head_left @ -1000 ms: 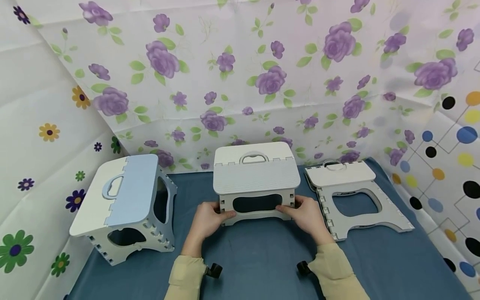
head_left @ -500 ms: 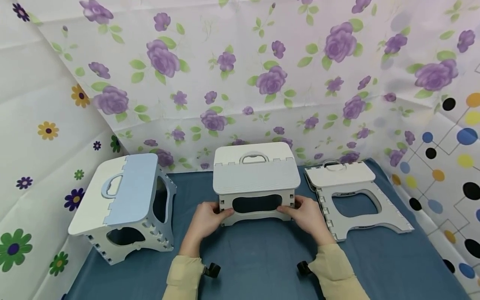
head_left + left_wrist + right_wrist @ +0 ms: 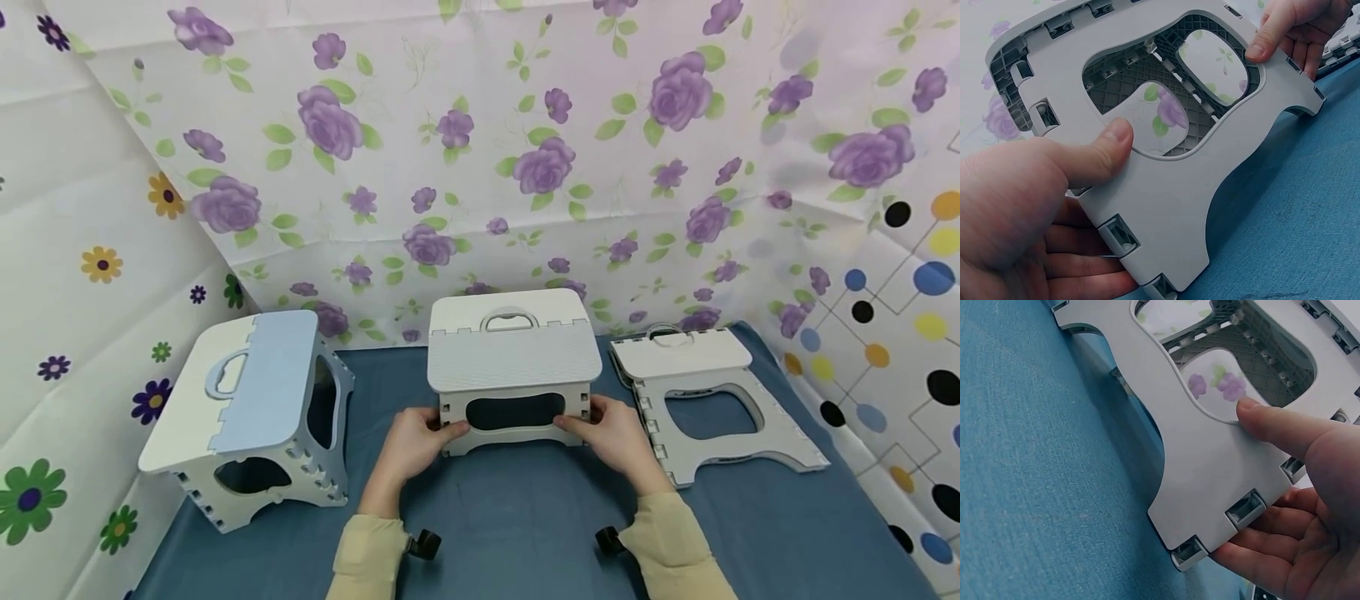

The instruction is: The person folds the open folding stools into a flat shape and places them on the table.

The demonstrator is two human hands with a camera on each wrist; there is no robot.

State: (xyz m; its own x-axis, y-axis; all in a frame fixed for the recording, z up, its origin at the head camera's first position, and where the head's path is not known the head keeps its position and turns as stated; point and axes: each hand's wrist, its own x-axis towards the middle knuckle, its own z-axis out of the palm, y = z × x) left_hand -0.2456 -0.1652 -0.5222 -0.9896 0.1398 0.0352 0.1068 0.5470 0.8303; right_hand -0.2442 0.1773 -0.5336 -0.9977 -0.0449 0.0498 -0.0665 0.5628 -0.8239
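A grey and white folding step stool (image 3: 513, 358) stands unfolded on the blue cloth in the head view, a loop handle in the middle of its top. At its left front corner my left hand (image 3: 412, 446) grips the leg panel, thumb on the front face. My right hand (image 3: 618, 437) grips the right corner the same way. In the left wrist view the left thumb (image 3: 1100, 153) lies by the panel's opening, with the fingers curled at the hinged side edge. The right wrist view shows the right thumb (image 3: 1272, 425) at the opening's rim and fingers behind the edge.
A blue and white folding stool (image 3: 273, 383) stands unfolded at the left. To the right lies a grey and white stool (image 3: 693, 358), folded flat. A purple-flowered sheet (image 3: 420, 167) hangs behind the blue cloth (image 3: 510, 517), with patterned sheets on both sides.
Hardly anything differs. The whole head view has shifted slightly; both hands keep their grip on the middle stool, which stays in place.
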